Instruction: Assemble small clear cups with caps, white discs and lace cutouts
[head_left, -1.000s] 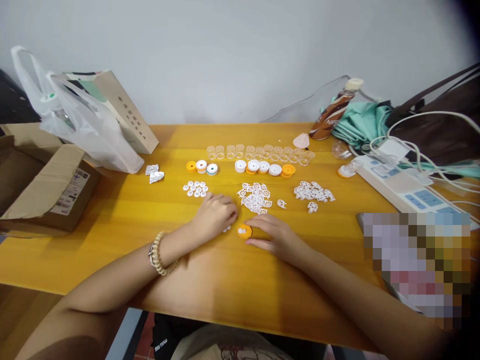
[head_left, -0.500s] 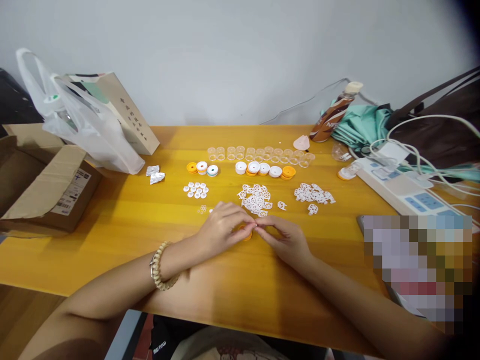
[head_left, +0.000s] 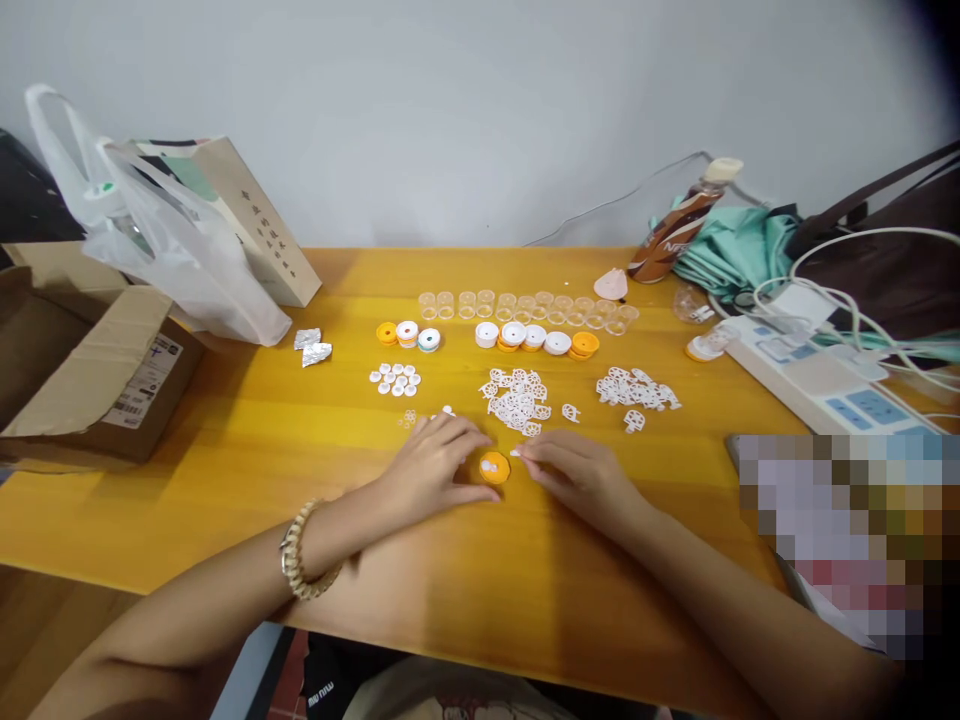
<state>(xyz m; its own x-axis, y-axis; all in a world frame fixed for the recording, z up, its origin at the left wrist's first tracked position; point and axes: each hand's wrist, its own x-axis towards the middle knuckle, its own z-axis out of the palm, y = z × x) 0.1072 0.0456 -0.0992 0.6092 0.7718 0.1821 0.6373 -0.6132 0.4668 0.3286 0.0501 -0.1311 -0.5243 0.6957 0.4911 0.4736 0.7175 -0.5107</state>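
An orange round cap (head_left: 494,468) with a whitish piece at its centre lies on the table between my hands. My left hand (head_left: 439,462) is beside it on the left, thumb and fingers spread apart around its near side and holding nothing. My right hand (head_left: 577,475) pinches a small white plastic piece (head_left: 516,454) between thumb and fingertips, just right of the cap. Beyond my hands lie a heap of white openwork plastic pieces (head_left: 516,400) and a group of small white discs (head_left: 395,379). Tiny clear rings (head_left: 407,418) lie near my left fingers.
Clear plastic cups (head_left: 506,306) stand in a row at the back, with white and orange caps (head_left: 534,337) before them. More white pieces (head_left: 637,388) lie to the right. A cardboard box (head_left: 90,370) is at left; a power strip (head_left: 810,375) and bottle (head_left: 679,225) are at right.
My hands have moved apart from their shared pinch. The left fingers have opened, uncovering the orange cap, while the small white piece shows in my right fingertips.
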